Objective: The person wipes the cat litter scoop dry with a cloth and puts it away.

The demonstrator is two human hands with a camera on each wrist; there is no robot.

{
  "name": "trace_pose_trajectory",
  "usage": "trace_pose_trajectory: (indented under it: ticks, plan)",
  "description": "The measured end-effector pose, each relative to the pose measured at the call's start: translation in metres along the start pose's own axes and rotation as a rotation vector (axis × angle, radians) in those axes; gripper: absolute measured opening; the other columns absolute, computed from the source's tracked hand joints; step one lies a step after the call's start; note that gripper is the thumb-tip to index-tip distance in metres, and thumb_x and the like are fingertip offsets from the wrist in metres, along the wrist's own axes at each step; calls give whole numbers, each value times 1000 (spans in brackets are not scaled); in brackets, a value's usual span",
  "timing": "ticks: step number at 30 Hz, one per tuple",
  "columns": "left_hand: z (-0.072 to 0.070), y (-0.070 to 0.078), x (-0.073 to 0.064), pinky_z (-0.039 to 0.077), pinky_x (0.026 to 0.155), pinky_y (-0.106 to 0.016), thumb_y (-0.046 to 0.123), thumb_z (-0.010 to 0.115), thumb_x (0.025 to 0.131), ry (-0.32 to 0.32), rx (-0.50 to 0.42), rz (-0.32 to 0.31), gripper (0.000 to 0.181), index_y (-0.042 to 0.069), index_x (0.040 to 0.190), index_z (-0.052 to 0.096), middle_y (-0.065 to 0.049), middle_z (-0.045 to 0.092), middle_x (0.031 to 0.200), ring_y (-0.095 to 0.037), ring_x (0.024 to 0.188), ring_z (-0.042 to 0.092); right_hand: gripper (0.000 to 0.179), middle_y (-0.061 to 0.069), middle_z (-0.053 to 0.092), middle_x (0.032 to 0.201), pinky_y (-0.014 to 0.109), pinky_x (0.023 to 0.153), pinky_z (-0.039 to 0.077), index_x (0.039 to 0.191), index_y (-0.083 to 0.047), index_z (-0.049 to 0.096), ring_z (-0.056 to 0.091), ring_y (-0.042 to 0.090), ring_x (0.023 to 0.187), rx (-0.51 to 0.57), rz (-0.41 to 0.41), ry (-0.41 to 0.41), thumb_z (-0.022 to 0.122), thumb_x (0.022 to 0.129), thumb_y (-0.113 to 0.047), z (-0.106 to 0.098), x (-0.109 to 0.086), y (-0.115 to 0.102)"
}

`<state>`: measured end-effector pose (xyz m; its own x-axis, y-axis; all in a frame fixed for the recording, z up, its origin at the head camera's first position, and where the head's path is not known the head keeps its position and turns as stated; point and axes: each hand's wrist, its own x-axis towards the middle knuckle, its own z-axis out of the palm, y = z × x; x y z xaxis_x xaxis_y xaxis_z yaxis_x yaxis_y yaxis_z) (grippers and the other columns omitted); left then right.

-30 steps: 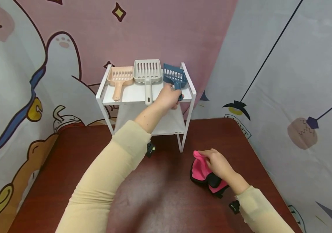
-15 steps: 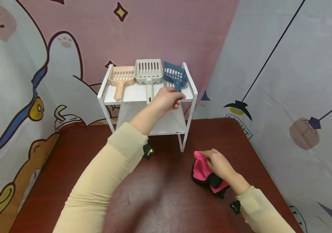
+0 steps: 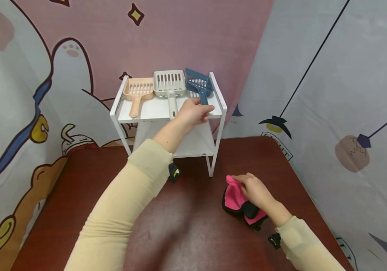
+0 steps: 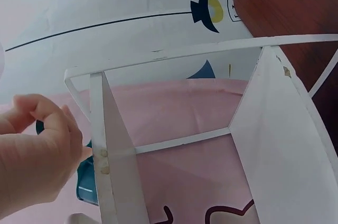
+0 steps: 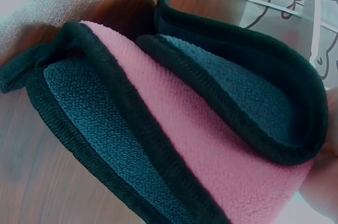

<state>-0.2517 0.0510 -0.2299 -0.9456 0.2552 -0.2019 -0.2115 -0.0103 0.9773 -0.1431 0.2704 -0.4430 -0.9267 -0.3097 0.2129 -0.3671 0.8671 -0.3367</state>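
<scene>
In the head view my left hand grips the handle of a dark blue slotted litter scoop at the right end of a white shelf's top. Only a corner of the scoop shows past the hand and shelf edge in the left wrist view. A white litter scoop and a peach one lie to its left, handles toward me. Low on the right, my right hand pinches a pink cloth with black edging. Its grey-blue pile side and folds fill the right wrist view.
The white two-tier shelf has side rails and thin legs and stands at the back of a reddish-brown table. Cartoon-printed fabric walls rise close behind and to both sides. My left sleeve crosses the table's middle.
My left hand's grip on the blue scoop's handle has shifted, and the scoop has moved slightly left and up against the shelf rail. My right hand and the cloth stay in place.
</scene>
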Motion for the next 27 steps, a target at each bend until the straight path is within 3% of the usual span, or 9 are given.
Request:
trace_pose_trajectory:
  ticks: [6, 10, 16, 23, 27]
  plan:
    - [0, 0, 0, 47, 60, -14, 0, 52, 93, -45, 0, 7, 23, -7, 115, 50, -5, 50, 89, -9, 66, 49, 34, 10, 69, 98, 28, 66, 51, 114, -1, 66, 54, 16, 79, -3, 9, -17, 70, 81, -3, 1, 0, 0]
    - [1, 1, -2, 48, 60, -14, 3, 50, 94, -14, 81, 42, 36, -5, 129, 45, -12, 55, 104, -9, 69, 52, 32, 10, 69, 97, 29, 66, 52, 113, -1, 66, 55, 17, 79, -2, -8, -5, 69, 81, -2, 2, 0, 0]
    - [3, 2, -2, 49, 59, -15, 9, 50, 96, 21, 158, 88, 59, 2, 147, 23, -17, 56, 120, -10, 73, 54, 33, 10, 68, 95, 28, 65, 51, 112, 0, 66, 54, 16, 76, -5, -14, 12, 70, 79, -1, 1, 1, -1]
    - [5, -1, 1, 46, 55, -15, 8, 51, 95, 23, 246, 123, 59, 3, 147, 24, -8, 58, 89, -6, 59, 52, 35, 10, 68, 94, 25, 63, 49, 113, 0, 66, 52, 15, 76, 1, -8, 10, 70, 79, -1, 1, 0, -2]
    - [3, -4, 1, 46, 56, -16, 10, 55, 93, 36, 309, 116, 63, 5, 148, 22, -12, 62, 92, -6, 58, 51, 34, 11, 68, 93, 25, 63, 49, 113, 1, 66, 52, 15, 76, 1, -17, 17, 70, 79, 0, 1, 0, -2]
